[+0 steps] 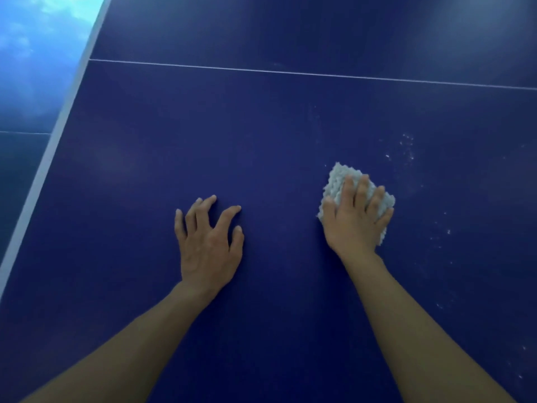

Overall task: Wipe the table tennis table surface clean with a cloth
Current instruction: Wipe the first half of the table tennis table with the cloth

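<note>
The right hand [353, 225] lies palm-down on a cloth [337, 181], its fingers [361, 190] spread and nearly straight across the top, pressing rather than clutching, with the thumb along the cloth's left edge and the little finger at its right edge. The cloth is a pale grey-white wad with a nubbly, fluffy pile and a roughly square outline; it shows past the fingertips and beside the heel of the hand, flat on the table [261, 141]. The table surface is smooth, matte, deep blue. Beyond and to the right of these fingers, small white specks [406, 144] dot the blue. The left hand [207, 251] holds nothing: its fingers [232, 209] are splayed and arched, tips touching the bare surface, well apart from the cloth. Far ahead of both sets of fingertips a thin white line [290, 71] crosses the table, and off to the left a pale edge band [58, 135] borders it, with blurred blue floor [29, 68] beyond.
</note>
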